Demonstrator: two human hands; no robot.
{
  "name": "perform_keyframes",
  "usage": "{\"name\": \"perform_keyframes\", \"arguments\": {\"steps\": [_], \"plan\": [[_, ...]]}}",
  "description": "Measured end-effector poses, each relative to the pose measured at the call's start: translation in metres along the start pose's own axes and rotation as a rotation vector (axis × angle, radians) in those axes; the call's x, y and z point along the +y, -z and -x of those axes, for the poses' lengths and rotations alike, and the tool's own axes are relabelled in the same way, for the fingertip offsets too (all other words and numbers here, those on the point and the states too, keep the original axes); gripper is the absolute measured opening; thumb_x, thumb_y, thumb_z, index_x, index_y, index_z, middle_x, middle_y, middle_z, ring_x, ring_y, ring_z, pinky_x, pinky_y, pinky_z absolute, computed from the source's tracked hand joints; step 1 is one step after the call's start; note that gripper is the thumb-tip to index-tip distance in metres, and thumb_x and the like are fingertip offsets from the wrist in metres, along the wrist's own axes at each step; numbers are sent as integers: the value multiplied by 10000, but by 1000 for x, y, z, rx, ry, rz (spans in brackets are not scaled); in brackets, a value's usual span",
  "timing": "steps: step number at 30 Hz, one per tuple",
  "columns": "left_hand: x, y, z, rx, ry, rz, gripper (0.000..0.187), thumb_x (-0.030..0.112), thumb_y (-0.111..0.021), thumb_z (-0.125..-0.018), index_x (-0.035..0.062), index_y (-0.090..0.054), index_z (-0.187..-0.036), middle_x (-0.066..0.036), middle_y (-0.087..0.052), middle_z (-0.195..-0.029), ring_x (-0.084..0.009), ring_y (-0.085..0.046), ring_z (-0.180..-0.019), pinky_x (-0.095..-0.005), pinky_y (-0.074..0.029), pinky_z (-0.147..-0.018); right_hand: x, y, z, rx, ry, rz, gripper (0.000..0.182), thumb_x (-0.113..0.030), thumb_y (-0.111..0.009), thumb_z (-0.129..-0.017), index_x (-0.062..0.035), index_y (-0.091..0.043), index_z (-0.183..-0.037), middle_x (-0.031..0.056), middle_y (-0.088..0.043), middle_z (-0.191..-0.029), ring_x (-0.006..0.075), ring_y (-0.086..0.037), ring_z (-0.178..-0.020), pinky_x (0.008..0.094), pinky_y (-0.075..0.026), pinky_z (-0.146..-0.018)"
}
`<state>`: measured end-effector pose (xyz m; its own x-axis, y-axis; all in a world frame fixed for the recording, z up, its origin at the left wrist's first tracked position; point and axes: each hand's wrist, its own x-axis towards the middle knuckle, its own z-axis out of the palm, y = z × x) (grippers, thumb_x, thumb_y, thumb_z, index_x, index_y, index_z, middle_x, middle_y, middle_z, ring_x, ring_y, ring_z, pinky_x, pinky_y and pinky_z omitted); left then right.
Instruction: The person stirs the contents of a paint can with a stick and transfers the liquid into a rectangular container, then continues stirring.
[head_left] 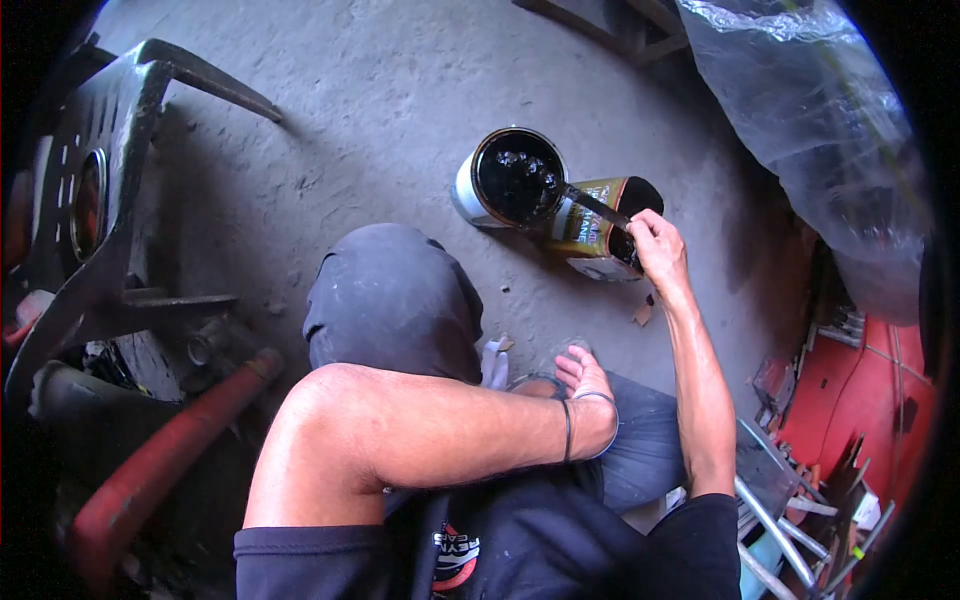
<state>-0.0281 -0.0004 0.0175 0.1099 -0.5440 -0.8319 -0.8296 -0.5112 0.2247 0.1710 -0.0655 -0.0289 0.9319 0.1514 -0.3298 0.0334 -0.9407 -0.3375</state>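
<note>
My right hand (656, 243) grips the end of a dark stirring stick (598, 206). The stick slants down to the left, and its far end dips into black liquid in a round metal can (464, 190). Bubbles show on the liquid's surface. Right of the can and touching or nearly touching it is a rectangular tin (585, 228) with a gold label that reads partly "URETHANE"; the stick passes over it. My left forearm lies across my raised knee. Beyond it my left hand (585, 376) hangs over my other leg, fingers stretched out, holding nothing.
A dark plastic chair (150, 90) stands at the left, near a red tube-like object (165, 465). Clear plastic sheeting (810, 110) hangs at the upper right. Metal rods and tools (790, 540) lie at the lower right by a red panel (850, 400). The floor (340, 100) is grey concrete.
</note>
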Motion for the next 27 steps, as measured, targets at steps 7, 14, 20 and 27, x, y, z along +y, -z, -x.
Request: {"name": "perform_keyframes", "arguments": {"steps": [7,14,20,27], "plan": [[11,-6,-11,131,-17,-6,629,437,-852,-820,75,-754,-1325,-217,-740,-1321,-455,-694,-1212,-710,-423,-1082,16,30,17,85,33,-115,263,-313,-650,-950,-71,-741,-999,80,-675,-789,187,-655,-794,370,-515,-757],[21,-5,-12,149,38,3,584,414,-837,-833,96,-765,-1316,-199,-742,-1332,-439,-695,-1225,-704,-433,-1079,45,50,21,76,87,-77,280,-333,-640,-962,-85,-752,-1027,84,-697,-794,193,-676,-811,367,-529,-777],[25,-5,-47,-71,-17,-17,576,518,-648,-990,155,-682,-1435,-127,-635,-1527,-386,-585,-1409,-702,-367,-1140,-5,-6,-10,7,79,73,345,-406,-593,-967,-131,-776,-1064,138,-787,-979,341,-753,-973,447,-555,-888],[-111,-114,-71,292,192,738,446,361,-704,-983,153,-751,-1375,-59,-687,-1486,-347,-659,-1348,-713,-531,-991,-4,-15,-13,15,98,70,349,-417,-590,-966,-148,-782,-1078,139,-798,-1038,368,-749,-1048,467,-548,-933]]}}
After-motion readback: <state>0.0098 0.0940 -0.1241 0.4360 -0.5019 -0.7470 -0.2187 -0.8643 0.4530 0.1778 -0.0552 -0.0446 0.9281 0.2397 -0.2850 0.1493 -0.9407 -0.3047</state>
